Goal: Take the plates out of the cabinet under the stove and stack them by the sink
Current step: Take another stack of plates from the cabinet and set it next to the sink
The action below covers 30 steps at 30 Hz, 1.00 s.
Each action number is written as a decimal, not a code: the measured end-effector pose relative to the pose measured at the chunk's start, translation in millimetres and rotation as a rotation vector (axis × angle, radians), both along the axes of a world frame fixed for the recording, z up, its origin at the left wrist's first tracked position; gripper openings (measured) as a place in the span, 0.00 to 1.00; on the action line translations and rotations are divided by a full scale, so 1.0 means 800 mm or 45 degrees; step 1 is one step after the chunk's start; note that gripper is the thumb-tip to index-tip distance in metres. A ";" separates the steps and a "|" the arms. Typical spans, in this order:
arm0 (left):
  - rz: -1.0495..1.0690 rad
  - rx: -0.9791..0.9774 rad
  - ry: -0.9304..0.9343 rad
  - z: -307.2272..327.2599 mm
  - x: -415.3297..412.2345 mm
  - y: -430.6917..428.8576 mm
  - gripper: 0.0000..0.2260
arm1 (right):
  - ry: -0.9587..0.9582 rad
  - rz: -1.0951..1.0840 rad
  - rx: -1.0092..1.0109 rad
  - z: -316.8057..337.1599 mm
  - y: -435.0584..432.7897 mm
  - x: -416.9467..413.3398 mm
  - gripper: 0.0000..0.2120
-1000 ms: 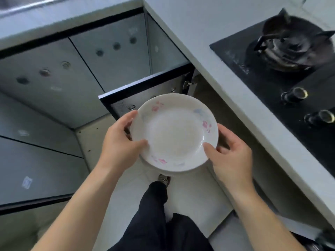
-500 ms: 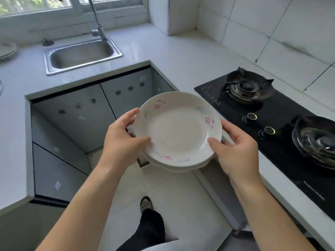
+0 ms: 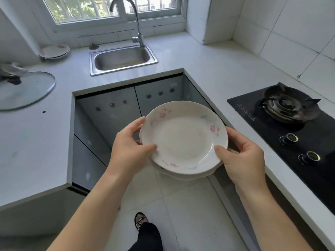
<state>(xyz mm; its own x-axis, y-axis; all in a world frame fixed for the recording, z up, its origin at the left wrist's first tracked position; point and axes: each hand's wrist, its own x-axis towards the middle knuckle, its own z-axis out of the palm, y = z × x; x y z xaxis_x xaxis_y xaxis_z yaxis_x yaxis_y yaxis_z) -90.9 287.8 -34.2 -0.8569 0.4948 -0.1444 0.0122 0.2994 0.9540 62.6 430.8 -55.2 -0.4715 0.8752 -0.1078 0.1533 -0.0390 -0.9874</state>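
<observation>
Over the floor, I see left hand (image 3: 130,151) and right hand (image 3: 241,158) gripping stacked floral plates (image 3: 183,138); lower plates' count hidden.

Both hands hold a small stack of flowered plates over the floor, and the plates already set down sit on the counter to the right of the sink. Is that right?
One detail is off. The head view shows the plates already set down on the counter to the left of the sink, not the right. The rest holds: left hand and right hand hold the stack of flowered plates over the floor.
</observation>
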 end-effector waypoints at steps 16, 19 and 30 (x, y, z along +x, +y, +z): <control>0.255 -0.015 0.009 -0.014 -0.227 -0.072 0.30 | -0.044 0.265 0.011 0.004 -0.037 -0.266 0.24; 0.332 -0.014 -0.001 -0.019 -0.261 -0.088 0.30 | -0.057 0.343 0.011 0.002 -0.045 -0.312 0.25; 0.575 -0.045 -0.008 -0.025 -0.374 -0.085 0.29 | -0.104 0.583 -0.040 -0.006 -0.018 -0.467 0.25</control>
